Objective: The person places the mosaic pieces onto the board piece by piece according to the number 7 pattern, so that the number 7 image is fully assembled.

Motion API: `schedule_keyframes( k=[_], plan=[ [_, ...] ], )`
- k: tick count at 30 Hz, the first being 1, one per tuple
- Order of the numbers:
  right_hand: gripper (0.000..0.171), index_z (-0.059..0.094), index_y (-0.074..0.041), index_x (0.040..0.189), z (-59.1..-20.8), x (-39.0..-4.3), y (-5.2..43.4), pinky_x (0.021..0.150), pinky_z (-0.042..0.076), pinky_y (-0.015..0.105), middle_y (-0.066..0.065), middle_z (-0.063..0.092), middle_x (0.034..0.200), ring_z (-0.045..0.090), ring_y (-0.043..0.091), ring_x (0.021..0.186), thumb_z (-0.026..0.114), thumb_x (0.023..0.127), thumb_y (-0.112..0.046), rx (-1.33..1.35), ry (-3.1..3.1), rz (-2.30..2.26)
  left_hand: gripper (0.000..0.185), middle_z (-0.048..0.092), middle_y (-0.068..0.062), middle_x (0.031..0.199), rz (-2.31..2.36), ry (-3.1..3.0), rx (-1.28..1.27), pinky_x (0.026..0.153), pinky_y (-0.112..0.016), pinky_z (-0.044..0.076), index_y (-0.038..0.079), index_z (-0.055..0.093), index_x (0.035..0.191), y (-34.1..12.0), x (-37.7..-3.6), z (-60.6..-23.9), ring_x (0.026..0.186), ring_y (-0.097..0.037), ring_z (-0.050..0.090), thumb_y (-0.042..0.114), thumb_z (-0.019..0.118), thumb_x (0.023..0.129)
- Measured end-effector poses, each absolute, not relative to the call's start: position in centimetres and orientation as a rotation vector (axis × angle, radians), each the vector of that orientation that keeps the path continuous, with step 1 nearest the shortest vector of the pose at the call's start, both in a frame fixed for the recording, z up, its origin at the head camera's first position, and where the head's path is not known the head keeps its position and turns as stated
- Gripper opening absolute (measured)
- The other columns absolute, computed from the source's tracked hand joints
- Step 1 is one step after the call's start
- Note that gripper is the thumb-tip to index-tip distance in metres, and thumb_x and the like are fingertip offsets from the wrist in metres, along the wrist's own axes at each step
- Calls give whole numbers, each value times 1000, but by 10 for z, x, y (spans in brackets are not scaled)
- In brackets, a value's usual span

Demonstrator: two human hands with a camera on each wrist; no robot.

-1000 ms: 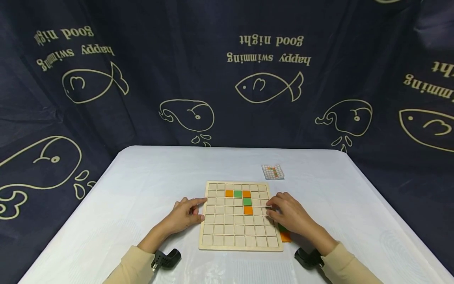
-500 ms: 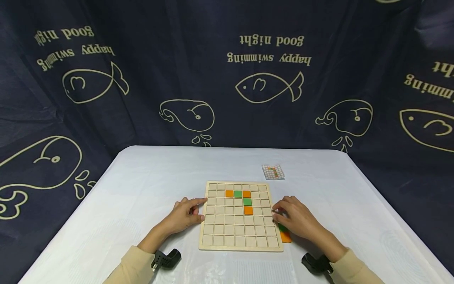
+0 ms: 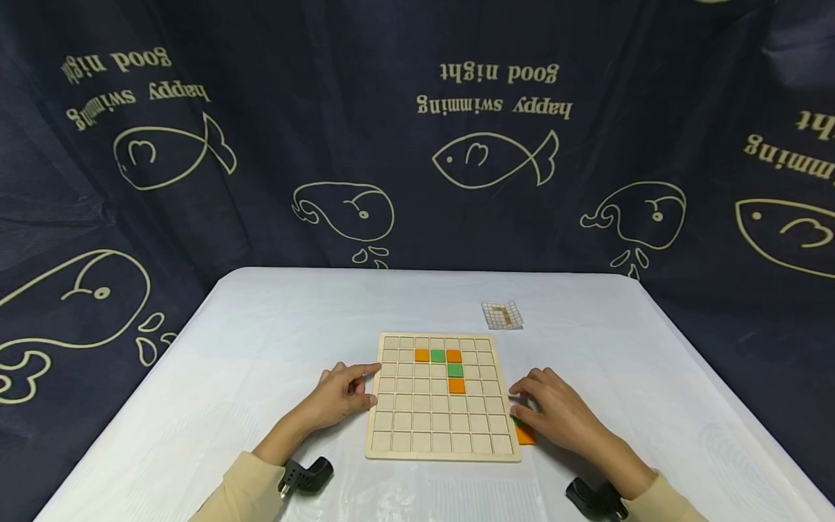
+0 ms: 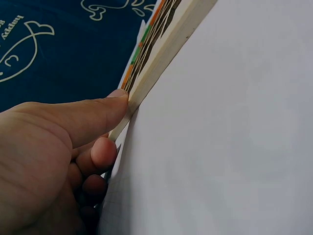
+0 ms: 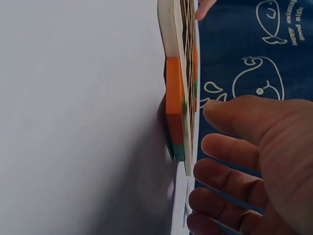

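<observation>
A pale wooden grid board (image 3: 420,422) lies flat on the table. Set in its cells are three orange tiles, one being the lowest orange tile (image 3: 457,386), and two green tiles, one being the upper green tile (image 3: 438,356). The left hand (image 3: 334,397) touches the board's left edge, index finger extended and thumb spread from it. Beside the right edge, the right hand (image 3: 557,413) hovers with loosely bent fingers and nothing between them. Close by it, an orange piece (image 5: 173,85) and a green piece (image 5: 179,152) lie against the board's side, the green mostly hidden in the head view.
Beyond the board's far right corner lies a small printed card (image 3: 502,316) with a grid pattern of orange and green squares. A white cloth (image 3: 313,312) covers the table. Behind it hangs a dark curtain (image 3: 274,109) with fish and whale drawings.
The right hand has drawn back from over the board's right side, moving right and nearer the person, to the orange and green pieces. The left hand stays in place.
</observation>
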State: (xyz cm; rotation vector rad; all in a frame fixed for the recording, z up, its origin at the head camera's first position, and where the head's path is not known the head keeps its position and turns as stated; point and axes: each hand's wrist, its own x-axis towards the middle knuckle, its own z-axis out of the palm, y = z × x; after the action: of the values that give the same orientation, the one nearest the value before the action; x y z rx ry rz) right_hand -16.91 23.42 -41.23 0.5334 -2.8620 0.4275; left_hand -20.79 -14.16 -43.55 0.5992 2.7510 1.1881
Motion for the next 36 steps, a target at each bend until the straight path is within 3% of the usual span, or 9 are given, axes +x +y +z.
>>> schedule_keyframes(
  k=[36],
  plan=[
    [16,70,-19,92,-417,-173,250,64,34,23,-11,50,77,39,6,74,74,77,-25,497,-2916,478,56,50,11,70,1186,2769,586,74,-30,19,14,55,132,-140,-207,-434,70,-7,35,25,73,80]
  ],
)
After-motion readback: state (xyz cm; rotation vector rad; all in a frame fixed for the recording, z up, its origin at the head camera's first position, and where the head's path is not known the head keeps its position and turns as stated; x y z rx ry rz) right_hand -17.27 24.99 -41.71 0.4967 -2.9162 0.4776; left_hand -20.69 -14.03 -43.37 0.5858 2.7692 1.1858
